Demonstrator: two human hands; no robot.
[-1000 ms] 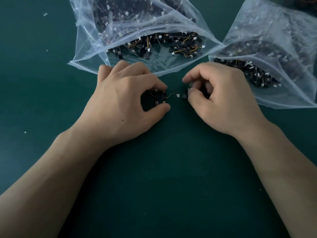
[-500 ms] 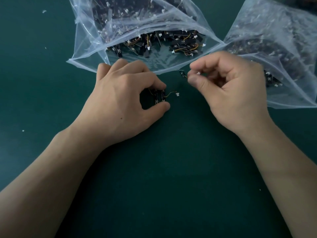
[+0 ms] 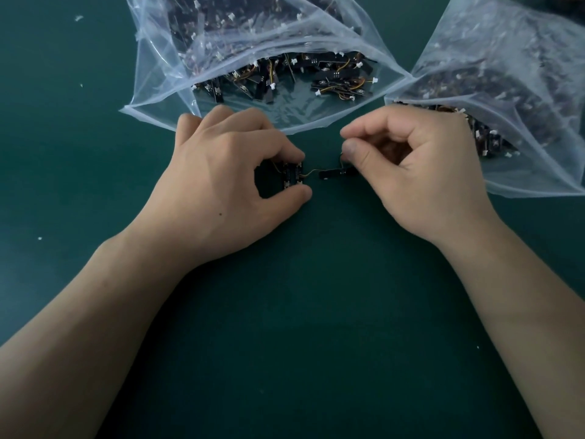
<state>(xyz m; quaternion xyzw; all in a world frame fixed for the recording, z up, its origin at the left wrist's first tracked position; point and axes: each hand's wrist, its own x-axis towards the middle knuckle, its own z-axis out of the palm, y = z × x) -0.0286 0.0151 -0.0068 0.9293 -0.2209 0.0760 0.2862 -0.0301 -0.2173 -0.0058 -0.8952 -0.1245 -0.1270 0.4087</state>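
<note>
My left hand (image 3: pixel 221 182) pinches a small stack of black circuit boards (image 3: pixel 292 176) between forefinger and thumb, pressed on the green mat. An orange wire runs from the stack to the right. My right hand (image 3: pixel 418 172) pinches the end of another thin black board (image 3: pixel 332 173) with thumb and forefinger, holding it level just right of the stack. How the wire meets that board is too small to tell.
An open clear plastic bag (image 3: pixel 221 52) of several black wired boards with white plugs lies behind my left hand. A second such bag (image 3: pixel 522 74) lies at the right, behind my right hand. The green mat (image 3: pixel 300 312) spreads toward me.
My right hand rose toward the bags with a small board, then came back down and left. That board now lies level beside the stack. My left hand stayed put.
</note>
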